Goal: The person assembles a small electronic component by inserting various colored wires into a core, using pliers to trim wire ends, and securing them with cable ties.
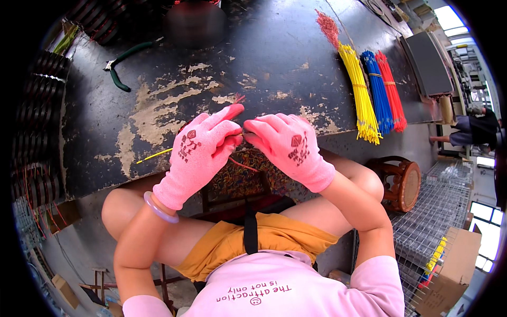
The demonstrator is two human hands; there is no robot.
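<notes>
Both my hands wear pink gloves with dark printing and meet over the table's near edge. My left hand (199, 145) is closed round a thin yellow wire (154, 156), whose long end sticks out to the left. Fingertips of my right hand (285, 145) pinch together at the wire's other end, close to the left fingers. A red wire (243, 165) hangs out below the left hand, and thin red wire ends (239, 99) show just beyond its index finger. Whatever else lies under the left palm is hidden.
Green-handled pliers (117, 67) lie at the far left of the worn black table (296, 47). To the right are bundles of yellow (356, 87), blue (377, 87) and red wires (391, 87). Dark coils (45, 127) stack at the left; a wooden stool (404, 185) stands right.
</notes>
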